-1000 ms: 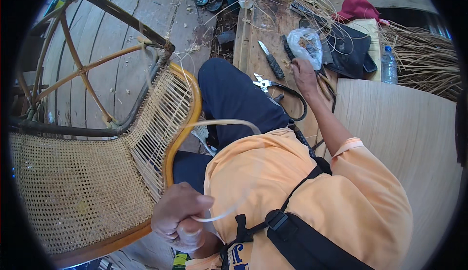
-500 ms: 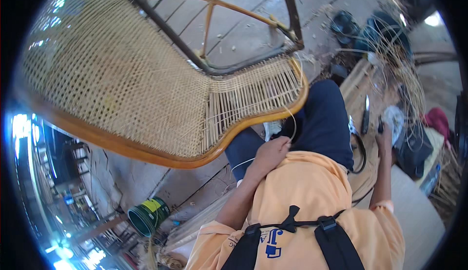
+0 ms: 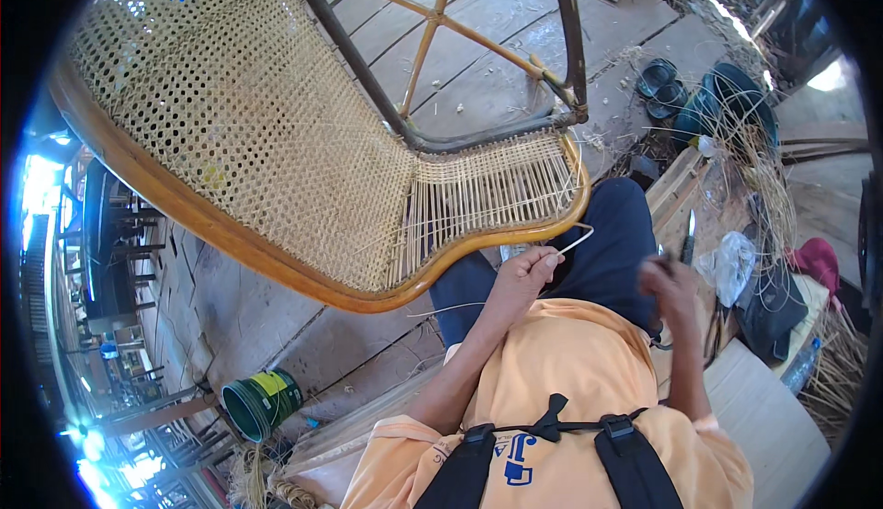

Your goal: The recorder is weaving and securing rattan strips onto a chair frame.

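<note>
My left hand (image 3: 526,281) is closed in a pinch on a thin pale cane strand (image 3: 578,240), which bends up to the curved wooden rim (image 3: 478,231) of a woven cane chair. Tight openwork cane (image 3: 276,132) covers the large panel; the narrower end in front of me carries mostly parallel strands (image 3: 501,183) with a few crossing ones. My right hand (image 3: 673,290) is above my right thigh, blurred, fingers curled; a dark bit shows at its top, but what it holds cannot be made out.
Right of my leg, a knife (image 3: 690,238) lies on a board near a clear plastic bag (image 3: 733,268), a dark pouch (image 3: 775,311) and a maroon cloth (image 3: 817,265). Loose cane strands (image 3: 759,164) hang over dark green containers. A green bucket (image 3: 262,405) lies tipped at lower left.
My right hand has come from beside the plastic bag inward over my thigh. My left hand has shifted slightly, its strand now bent sharply near the rim. The view has moved a little.
</note>
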{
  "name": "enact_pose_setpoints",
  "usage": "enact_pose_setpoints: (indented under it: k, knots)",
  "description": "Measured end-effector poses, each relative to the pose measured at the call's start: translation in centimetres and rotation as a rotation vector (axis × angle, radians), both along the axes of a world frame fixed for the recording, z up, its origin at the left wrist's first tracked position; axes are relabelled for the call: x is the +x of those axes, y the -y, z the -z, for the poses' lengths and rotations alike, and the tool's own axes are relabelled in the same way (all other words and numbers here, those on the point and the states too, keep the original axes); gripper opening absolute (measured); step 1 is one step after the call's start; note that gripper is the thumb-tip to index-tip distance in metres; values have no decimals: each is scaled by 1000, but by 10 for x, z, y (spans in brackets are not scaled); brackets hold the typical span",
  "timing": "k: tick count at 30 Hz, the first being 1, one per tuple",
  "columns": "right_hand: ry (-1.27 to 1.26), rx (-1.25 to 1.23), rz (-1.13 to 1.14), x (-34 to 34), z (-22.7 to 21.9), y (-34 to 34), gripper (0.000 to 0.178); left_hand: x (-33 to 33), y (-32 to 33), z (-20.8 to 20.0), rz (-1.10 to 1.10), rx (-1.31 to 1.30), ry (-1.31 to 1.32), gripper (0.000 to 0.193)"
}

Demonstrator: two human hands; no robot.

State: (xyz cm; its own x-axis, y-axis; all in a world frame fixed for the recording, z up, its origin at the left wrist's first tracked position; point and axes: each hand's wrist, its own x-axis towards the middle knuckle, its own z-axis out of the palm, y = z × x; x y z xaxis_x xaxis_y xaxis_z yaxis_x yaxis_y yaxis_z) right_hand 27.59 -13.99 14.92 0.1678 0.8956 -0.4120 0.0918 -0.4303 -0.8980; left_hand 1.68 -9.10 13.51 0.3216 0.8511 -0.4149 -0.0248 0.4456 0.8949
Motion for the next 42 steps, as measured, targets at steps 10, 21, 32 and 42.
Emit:
enact_pose_setpoints:
  k: [10, 21, 32, 42]
  knots:
    - [-902, -121, -52, -99, 6, -57, 19, -49, 37, -1, 29, -120, -110, 20]
    - [-612, 98, -265, -114, 4, -60, 9, -71, 53, 2, 178, 246, -492, 25]
    - [-499, 125, -308, -122, -6, -53, 9, -18, 13, 3, -101, 21, -86, 19]
    - [-638, 172, 125, -99, 15, -83, 13, -30, 34, -31, -198, 170, -294, 7]
